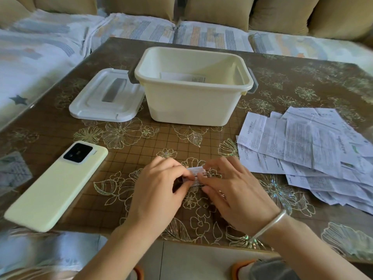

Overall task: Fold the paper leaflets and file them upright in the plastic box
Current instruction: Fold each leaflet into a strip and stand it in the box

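step: creasing | left hand (159,184) and right hand (232,190) pinch folded leaflet (196,175) flat, just in front of plastic box (191,102) (pressing sets the fold) | loose leaflets (314,146) right of box, unfolded

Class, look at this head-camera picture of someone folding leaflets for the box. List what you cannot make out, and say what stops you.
- Folded leaflet: mostly covered by the left hand and right hand; its fold count is hidden.
- Box contents: the near wall hides all but one paper's top.
- Leaflet pile: print too small to read; cut off by the right edge.
- Paper at the left edge: blurred.
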Demonstrator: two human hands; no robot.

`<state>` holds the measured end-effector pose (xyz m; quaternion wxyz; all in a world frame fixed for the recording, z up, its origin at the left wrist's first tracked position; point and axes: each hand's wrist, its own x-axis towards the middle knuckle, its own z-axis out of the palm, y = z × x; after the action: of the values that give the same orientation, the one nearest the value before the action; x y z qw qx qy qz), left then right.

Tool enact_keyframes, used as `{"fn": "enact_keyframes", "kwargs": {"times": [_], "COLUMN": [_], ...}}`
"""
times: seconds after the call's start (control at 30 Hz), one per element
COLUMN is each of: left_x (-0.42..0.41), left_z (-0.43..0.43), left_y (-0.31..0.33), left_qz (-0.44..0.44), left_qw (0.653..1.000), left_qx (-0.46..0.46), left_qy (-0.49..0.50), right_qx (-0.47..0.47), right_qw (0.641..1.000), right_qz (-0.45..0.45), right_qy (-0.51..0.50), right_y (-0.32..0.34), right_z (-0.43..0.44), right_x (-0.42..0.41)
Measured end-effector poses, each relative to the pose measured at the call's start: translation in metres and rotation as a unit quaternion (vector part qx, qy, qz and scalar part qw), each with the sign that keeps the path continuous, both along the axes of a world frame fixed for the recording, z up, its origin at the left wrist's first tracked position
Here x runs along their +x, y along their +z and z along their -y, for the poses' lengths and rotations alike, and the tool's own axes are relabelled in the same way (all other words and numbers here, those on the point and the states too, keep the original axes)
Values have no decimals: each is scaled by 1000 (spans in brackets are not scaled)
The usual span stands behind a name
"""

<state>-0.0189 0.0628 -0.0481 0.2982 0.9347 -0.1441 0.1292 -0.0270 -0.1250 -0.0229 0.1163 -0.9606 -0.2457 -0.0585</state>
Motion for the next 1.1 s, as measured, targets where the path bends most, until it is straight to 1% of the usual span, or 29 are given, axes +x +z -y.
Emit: {"fn": "enact_keyframes", "kwargs": {"times": [0.07,0.1,0.17,0.3,0.37,0.43,0.53,0.6,0.63,0.7,0.77,0.8,0.83,0.93,1.03,1.1], "left_x": [1,2,6,10,11,9,11,16,20,38,62,79,94,141,171,180], "left_z": [0,-1,-1,0,-1,-2,-2,-4,-5,-9,-14,-17,-21,-35,-42,-39], "left_y": [4,6,12,20,21,23,25,34,44,74,105,117,125,127,113,104], "left_qz": [2,-3,-20,-60,-65,-73,-83,-67,-47,10,67,95,118,150,127,103], "left_qw": [1000,1000,999,996,997,997,996,996,996,994,985,981,978,971,964,962], "left_qx": [15,19,32,62,48,29,-15,-49,-65,-108,-155,-168,-171,-161,-177,-199], "left_qy": [-10,-15,-25,-26,-17,-22,-30,-29,-31,-33,-25,-14,6,90,150,157], "right_qx": [32,48,45,-87,-161,-199,-178,-133,-92,17,135,168,183,156,83,24], "right_qw": [999,997,992,973,955,945,951,965,976,995,991,986,983,986,995,998], "right_qz": [-29,-59,-118,-215,-247,-259,-246,-221,-191,-99,-26,0,18,24,-4,-18], "right_qy": [-13,-23,-27,4,12,29,53,49,42,29,8,-5,-20,-53,-63,-61], "right_y": [8,13,23,41,48,50,52,65,74,97,121,132,139,147,137,128], "right_z": [-2,-4,-11,-28,-36,-39,-39,-33,-29,-23,-18,-16,-15,-13,-23,-36], "right_x": [13,21,36,60,69,74,73,73,75,85,101,113,124,168,208,228]}}
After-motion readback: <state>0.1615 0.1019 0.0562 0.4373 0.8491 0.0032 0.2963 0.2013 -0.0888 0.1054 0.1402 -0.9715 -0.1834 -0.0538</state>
